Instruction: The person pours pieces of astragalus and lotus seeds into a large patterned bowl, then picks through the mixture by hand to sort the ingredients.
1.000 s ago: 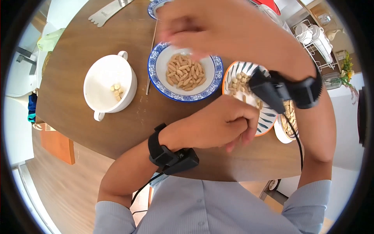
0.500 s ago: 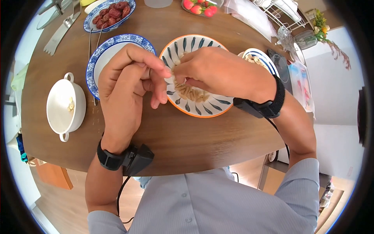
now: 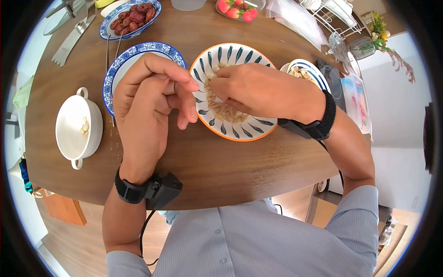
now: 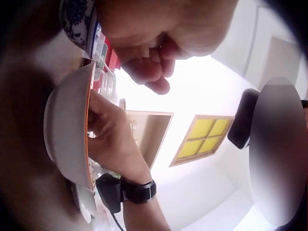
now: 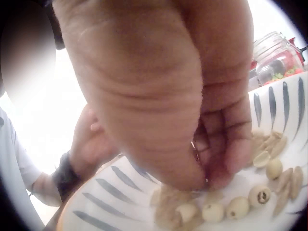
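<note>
My right hand [image 3: 258, 90] reaches down into an orange-rimmed bowl [image 3: 233, 51] with dark leaf-like strokes. In the right wrist view its thumb tip and fingertips come together low among round cream lotus seeds [image 5: 237, 208] and long tan kernels [image 5: 285, 183]. Whether anything sits between them I cannot tell. My left hand [image 3: 145, 108] hangs loosely curled beside that bowl, with nothing visible in its fingers. It overlaps a blue-patterned bowl [image 3: 110, 85] and hides much of its inside. A white two-handled pot [image 3: 94, 120] holding a few pale pieces [image 3: 85, 125] stands at the left.
Behind the blue bowl is a dish [image 3: 105, 28] of dark red dates [image 3: 134, 19], with chopsticks [image 3: 108, 55] against it. A metal fork-ended utensil [image 3: 69, 46] lies at the far left. A striped bowl [image 3: 318, 69] of pale pieces stands right; a strawberry jar [image 3: 237, 10] is at the back.
My right hand has come from above the blue bowl down into the orange-rimmed bowl. The left hand has risen in front of the blue bowl. Both barely move over the last half second.
</note>
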Tool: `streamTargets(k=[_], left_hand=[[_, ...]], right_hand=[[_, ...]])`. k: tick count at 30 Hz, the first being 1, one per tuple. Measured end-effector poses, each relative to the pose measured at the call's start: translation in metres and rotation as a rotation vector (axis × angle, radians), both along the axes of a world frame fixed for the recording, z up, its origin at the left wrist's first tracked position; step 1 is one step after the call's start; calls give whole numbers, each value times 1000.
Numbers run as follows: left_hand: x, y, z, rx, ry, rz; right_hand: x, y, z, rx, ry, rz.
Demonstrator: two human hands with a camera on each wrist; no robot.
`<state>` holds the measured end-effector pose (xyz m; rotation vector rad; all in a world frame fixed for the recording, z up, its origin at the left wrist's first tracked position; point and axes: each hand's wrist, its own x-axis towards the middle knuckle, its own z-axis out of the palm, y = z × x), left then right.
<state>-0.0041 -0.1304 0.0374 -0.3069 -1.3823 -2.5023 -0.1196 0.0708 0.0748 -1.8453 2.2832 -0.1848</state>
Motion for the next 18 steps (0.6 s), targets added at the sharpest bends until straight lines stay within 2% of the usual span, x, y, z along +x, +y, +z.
streamTargets(k=[5,7,9,10,11,13,14,15,17,18], left_hand=[[1,4,-2,-65,-26,33],[2,5,1,-66,-33,34],[6,7,7,-83,-149,-104],[7,9,8,-85,-161,-171],[8,12,11,-113,-186,-238],[9,11,14,-173,-184,-346],[10,10,10,-197,-152,-406],[9,9,7,-193,-134,-452],[9,14,-2,-117,-148,-483],[11,17,-2,-114,-146,-465]], right_hand=[[-22,-1,18,-93,-130,99],[-30,-11,51,-113,-232,-216],[-37,-35,64,-291,-427,-285],[-30,-50,98,-280,-304,-46],[-28,-63,100,-290,-304,-18],[-18,-104,101,-436,-427,270],[0,-121,107,-358,-290,246],[0,-142,95,-364,-296,285],[0,-179,63,-515,-287,475],[16,-198,69,-342,-156,435]])
